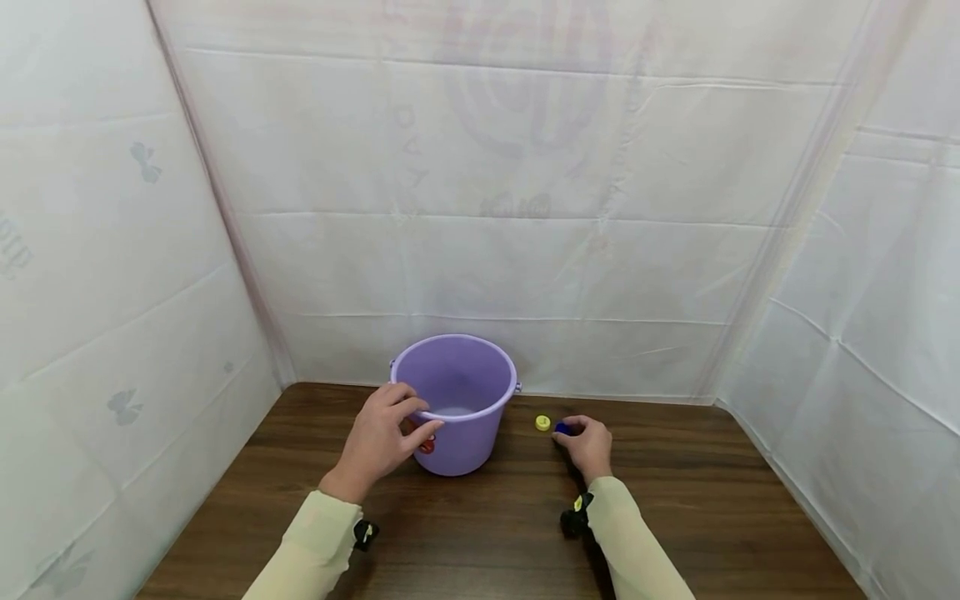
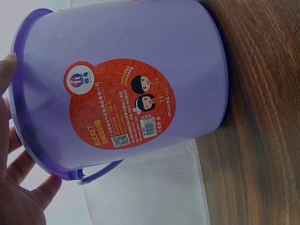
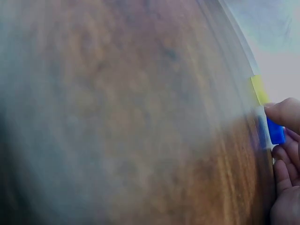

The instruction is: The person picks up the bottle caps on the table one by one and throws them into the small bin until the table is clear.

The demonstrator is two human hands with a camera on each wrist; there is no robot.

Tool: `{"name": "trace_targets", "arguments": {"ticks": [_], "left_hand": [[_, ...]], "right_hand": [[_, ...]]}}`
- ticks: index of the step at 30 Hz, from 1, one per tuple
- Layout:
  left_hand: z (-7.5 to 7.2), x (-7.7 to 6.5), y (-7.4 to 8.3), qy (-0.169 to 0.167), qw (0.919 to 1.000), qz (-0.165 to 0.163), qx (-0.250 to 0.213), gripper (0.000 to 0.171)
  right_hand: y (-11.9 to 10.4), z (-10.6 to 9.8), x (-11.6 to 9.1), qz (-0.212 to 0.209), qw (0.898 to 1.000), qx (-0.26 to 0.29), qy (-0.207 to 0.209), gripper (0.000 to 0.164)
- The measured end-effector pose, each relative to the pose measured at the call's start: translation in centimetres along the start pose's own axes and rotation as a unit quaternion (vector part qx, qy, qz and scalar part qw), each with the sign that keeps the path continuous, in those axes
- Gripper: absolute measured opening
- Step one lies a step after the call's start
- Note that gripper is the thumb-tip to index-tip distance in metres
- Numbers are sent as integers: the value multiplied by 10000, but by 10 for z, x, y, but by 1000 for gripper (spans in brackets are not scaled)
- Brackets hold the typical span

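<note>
A purple plastic bucket [image 1: 457, 442] stands upright on the table, its open top facing up. My left hand [image 1: 386, 437] holds the near left part of its rim, thumb on the outside and fingers over the edge. The left wrist view shows the red label [image 2: 122, 105] on the bucket's side and its handle [image 2: 103, 172]. To the right of the bucket, my right hand [image 1: 588, 446] pinches a small blue piece [image 3: 276, 131] between thumb and fingers, low at the tabletop. A small round yellow piece [image 1: 543, 423], like a cap, lies just left of those fingers.
The dark wood-grain table [image 1: 465, 533] ends at a white sheet [image 1: 480, 275] behind the bucket. More white sheeting [image 1: 870, 400] rises along the right side, and the left side [image 1: 97, 375] has it too. Dark wrist cameras [image 1: 365, 534] sit on both sleeves.
</note>
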State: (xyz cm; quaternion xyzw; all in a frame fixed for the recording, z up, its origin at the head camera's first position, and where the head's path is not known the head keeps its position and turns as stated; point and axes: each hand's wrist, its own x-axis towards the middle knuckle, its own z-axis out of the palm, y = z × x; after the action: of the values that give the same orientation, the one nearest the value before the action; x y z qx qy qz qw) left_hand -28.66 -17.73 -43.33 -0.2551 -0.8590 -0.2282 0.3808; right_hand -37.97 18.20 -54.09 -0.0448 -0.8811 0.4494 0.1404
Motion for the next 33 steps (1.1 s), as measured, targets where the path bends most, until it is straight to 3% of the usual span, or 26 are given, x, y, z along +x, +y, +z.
{"name": "trace_targets", "arguments": {"ticks": [18,33], "left_hand": [[-2,-2,0,-12,10000,-40,2,26],[-1,-2,0,-48,10000,-39,57,26]], "right_hand": [[-11,-23,-15,-363,9966,-411,-617,24],[-22,-38,-24,-648,9945,-221,-797,24]]}}
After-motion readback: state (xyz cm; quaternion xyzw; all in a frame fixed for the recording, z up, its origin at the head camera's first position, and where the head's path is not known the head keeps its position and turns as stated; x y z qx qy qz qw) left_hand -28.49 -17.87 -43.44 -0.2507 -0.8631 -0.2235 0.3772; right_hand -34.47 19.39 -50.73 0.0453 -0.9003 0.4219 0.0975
